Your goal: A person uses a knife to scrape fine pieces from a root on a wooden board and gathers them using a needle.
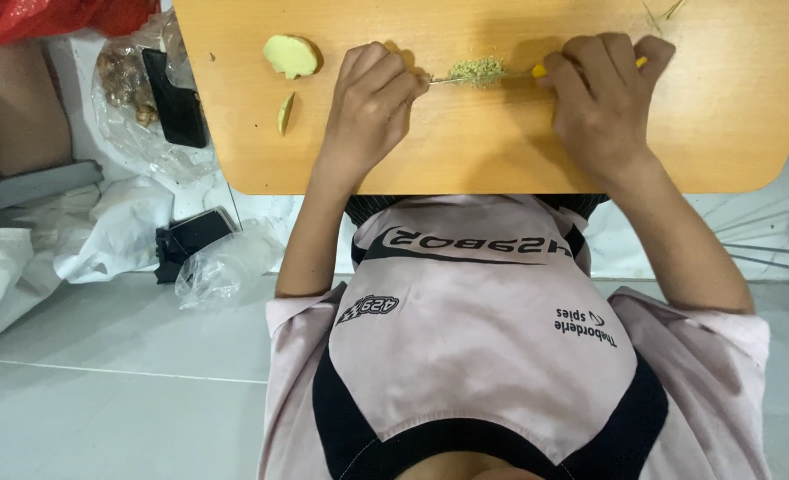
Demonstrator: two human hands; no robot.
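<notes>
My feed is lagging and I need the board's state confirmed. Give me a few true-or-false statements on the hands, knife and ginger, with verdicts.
1. The right hand grips the yellow handle of the knife. True.
2. The minced ginger pile lies between the two hands. True.
3. The left hand holds the peeled ginger chunk. False: the chunk lies on the wooden board, apart from that hand, whose fingers sit at the blade's tip.
4. The minced pile is the only cut ginger on the board. False: a thin ginger slice lies near the chunk.
</notes>
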